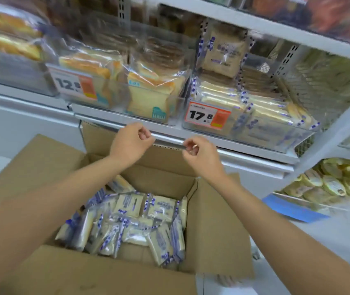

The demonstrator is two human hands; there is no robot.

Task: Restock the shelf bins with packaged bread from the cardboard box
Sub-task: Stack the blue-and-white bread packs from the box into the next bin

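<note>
An open cardboard box (214, 231) stands below me, holding several clear-wrapped bread packs with blue-and-white print (140, 222). Both my arms reach over it toward the shelf. My left hand (130, 141) and my right hand (199, 154) hover just under the shelf's front edge, fingers loosely curled, nothing in either. Above them a clear bin with a 17.8 price tag (209, 117) holds the same blue-print bread packs (261, 107), stacked flat with one upright at the back. To its left, a clear bin tagged 12.8 (71, 85) holds sliced toast bags.
A metal shelf rail (169, 138) runs right in front of my knuckles. More bread lies in a bin at far left (5, 45). Yellowish pastry packs (336, 184) fill a lower shelf at right, with a blue label strip. White floor shows at right.
</note>
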